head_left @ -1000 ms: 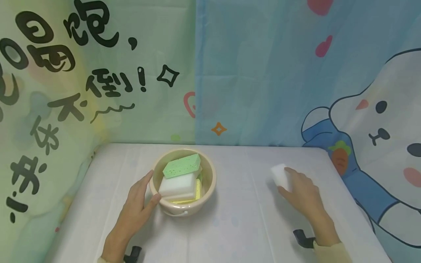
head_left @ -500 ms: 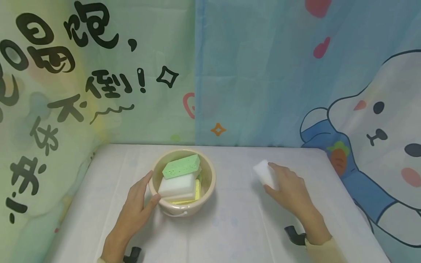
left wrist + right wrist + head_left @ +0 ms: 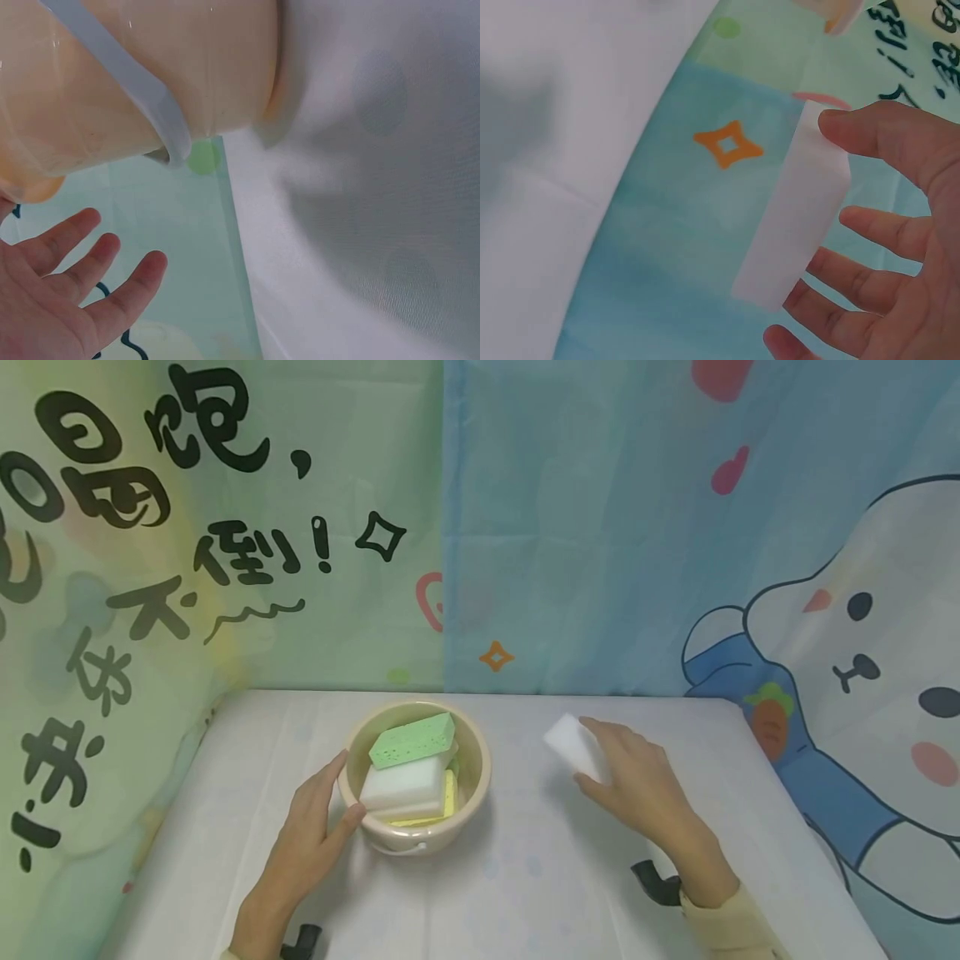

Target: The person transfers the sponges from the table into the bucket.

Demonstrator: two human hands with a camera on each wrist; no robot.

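My right hand (image 3: 637,781) pinches a white sponge block (image 3: 574,745) above the table, right of a cream bucket (image 3: 477,793). In the right wrist view the thumb (image 3: 847,131) presses one edge of the block and fingertips meet the other. My left hand (image 3: 303,835) rests against the bucket's left rim with thumb and forefinger. Seen from the left wrist, its other fingers (image 3: 124,300) are spread and clear of the bucket wall (image 3: 195,67). Inside the bucket, a green sponge (image 3: 413,741) leans on top of a white sponge (image 3: 405,787), with a yellow sponge (image 3: 450,793) partly hidden below.
A white cloth covers the table (image 3: 517,893). Printed curtains (image 3: 570,568) stand along its back and sides. The bucket's pale handle (image 3: 150,97) hangs down its side. A black strap piece (image 3: 657,885) is at the right wrist, another (image 3: 302,941) at the left.
The right hand has carried the white sponge leftward, closer to the bucket, and the sponge has tilted a little. The left hand and the bucket have stayed where they were.
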